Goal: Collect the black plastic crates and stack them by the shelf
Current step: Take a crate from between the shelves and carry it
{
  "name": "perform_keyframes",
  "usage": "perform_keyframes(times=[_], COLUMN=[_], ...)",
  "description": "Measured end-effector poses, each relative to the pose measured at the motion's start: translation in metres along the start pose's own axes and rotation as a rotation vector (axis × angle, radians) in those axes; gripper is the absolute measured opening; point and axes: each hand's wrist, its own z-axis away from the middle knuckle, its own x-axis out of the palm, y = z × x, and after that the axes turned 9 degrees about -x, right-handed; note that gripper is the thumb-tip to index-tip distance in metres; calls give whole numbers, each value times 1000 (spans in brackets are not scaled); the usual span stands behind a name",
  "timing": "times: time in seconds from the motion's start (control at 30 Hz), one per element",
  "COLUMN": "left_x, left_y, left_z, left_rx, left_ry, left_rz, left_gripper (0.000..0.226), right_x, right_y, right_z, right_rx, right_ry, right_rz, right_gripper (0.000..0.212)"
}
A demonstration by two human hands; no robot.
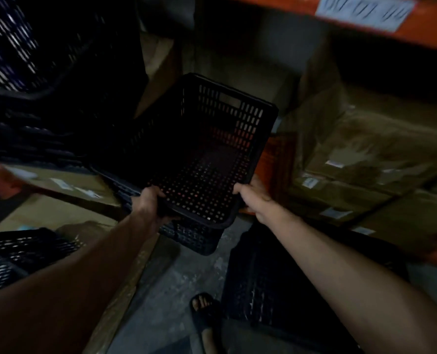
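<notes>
A black perforated plastic crate (pixel 199 154) hangs in the air at the centre, tilted so its open top faces me. My left hand (pixel 149 200) grips its near rim on the left, and my right hand (pixel 253 198) grips the near rim on the right. A tall stack of black crates (pixel 33 103) rises at the upper left, right beside the held one. Another black crate (pixel 263 282) lies on the floor at the lower right, and one more black crate (pixel 10 254) sits at the lower left.
An orange shelf beam (pixel 365 24) with a blurred label runs across the top right. Cardboard boxes (pixel 365 154) fill the shelf on the right and more boxes (pixel 59 198) lie at the left. My sandalled foot (pixel 203 310) stands on the grey concrete floor (pixel 171 290).
</notes>
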Motion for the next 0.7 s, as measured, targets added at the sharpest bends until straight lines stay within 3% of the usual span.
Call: perform_keyframes(times=[0.13, 0.33, 0.43, 0.5, 0.57, 0.63, 0.7], left_x=[-24, -58, -66, -66, -67, -59, -52], left_y=[16, 27, 28, 28, 27, 23, 20], left_z=[89, 205, 249, 270, 285, 309, 329], left_rx=[52, 85, 115, 133, 132, 118, 146], left_ry=[13, 35, 9, 39, 42, 47, 14], left_rz=[-28, -117, -212, -276, -349, -400, -451], left_gripper=[73, 79, 76, 80, 83, 62, 32], right_x=[-13, -42, -69, -93, -120, -162, -205], right_y=[-45, -86, -96, -98, -88, -80, -71], right_z=[82, 197, 244, 264, 272, 286, 296], right_rx=[-11, -50, -22, 27, 55, 46, 38], right_ry=[-29, -73, -76, -1, 217, 408, 503], right_rz=[24, 130, 65, 3, 32, 1, -63], right_gripper=[57, 68, 62, 58, 54, 48, 62])
